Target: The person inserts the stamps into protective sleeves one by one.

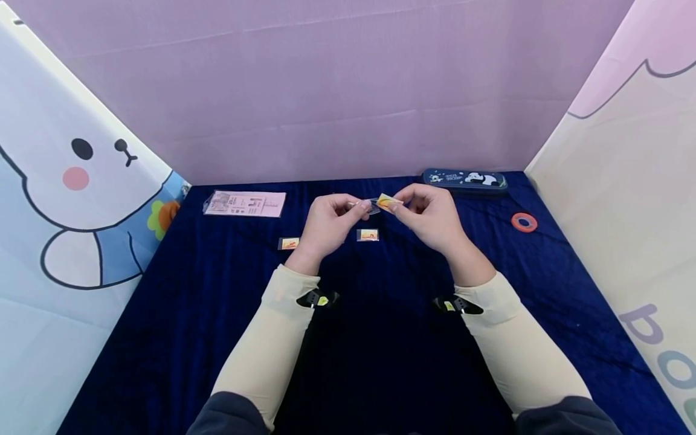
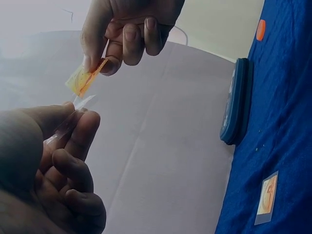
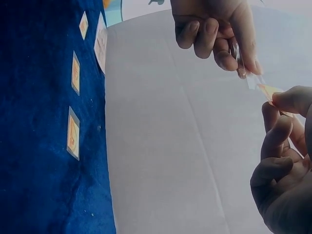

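In front of me, my left hand [image 1: 333, 219] pinches a small clear plastic sleeve [image 2: 63, 127] between thumb and fingers. Opposite it, my right hand [image 1: 433, 212] holds a yellow and orange stamp [image 1: 388, 202] by thumb and forefinger. A toothed edge shows on the stamp [image 2: 83, 82] in the left wrist view. Its lower corner meets the end of the sleeve, both held up above the table. On the cloth below lie similar stamps in clear sleeves, one [image 1: 368, 235] between my hands and another [image 1: 289, 243] beside my left wrist. The right wrist view has three, including the nearest [image 3: 73, 134].
A pink printed paper [image 1: 255, 204] in a clear cover lies back left on the dark blue cloth [image 1: 217, 302]. At the back right is a blue panda pencil case [image 1: 464, 179], with a red-orange ring [image 1: 524, 229] nearer the right edge. Fabric walls enclose three sides.
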`<state>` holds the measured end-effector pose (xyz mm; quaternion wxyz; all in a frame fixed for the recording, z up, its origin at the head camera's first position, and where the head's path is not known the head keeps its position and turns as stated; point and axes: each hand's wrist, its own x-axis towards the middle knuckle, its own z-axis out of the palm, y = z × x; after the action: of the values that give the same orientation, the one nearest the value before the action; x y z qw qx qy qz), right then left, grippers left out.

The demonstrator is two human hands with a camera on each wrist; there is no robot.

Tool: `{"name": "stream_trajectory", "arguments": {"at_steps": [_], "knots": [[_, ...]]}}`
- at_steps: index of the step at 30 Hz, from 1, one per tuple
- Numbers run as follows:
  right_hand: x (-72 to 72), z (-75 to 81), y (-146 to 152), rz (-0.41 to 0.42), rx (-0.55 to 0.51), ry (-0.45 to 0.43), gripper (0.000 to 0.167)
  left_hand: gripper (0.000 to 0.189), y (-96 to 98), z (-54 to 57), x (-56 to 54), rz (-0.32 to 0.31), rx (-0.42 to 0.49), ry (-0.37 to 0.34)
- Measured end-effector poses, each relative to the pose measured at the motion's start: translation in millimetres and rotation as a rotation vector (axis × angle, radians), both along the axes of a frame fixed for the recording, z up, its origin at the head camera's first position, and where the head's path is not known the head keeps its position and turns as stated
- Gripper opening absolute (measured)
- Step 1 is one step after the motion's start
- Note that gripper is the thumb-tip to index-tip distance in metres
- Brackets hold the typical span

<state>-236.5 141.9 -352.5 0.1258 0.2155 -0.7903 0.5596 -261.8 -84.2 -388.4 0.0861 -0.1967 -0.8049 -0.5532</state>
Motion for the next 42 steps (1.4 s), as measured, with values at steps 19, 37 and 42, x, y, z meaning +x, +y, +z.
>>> {"name": "stream_trajectory", "arguments": {"at_steps": [19, 37, 42], "knots": [[-6.4, -5.2, 4.5, 0.047, -0.025, -0.027, 0.005, 0.02, 2.9, -0.1, -0.7, -0.067, 0.079, 0.006], [-5.6, -3.1, 4.9, 0.104, -0.011, -0.071, 0.007, 0.017, 3.2, -1.2, -1.5, -0.061, 0.067, 0.011], [-6.5, -3.5, 5.7, 0.094, 0.01, -0.09, 0.008, 0.015, 3.8, -2.8, -2.8, -0.061, 0.081, 0.002]]}}
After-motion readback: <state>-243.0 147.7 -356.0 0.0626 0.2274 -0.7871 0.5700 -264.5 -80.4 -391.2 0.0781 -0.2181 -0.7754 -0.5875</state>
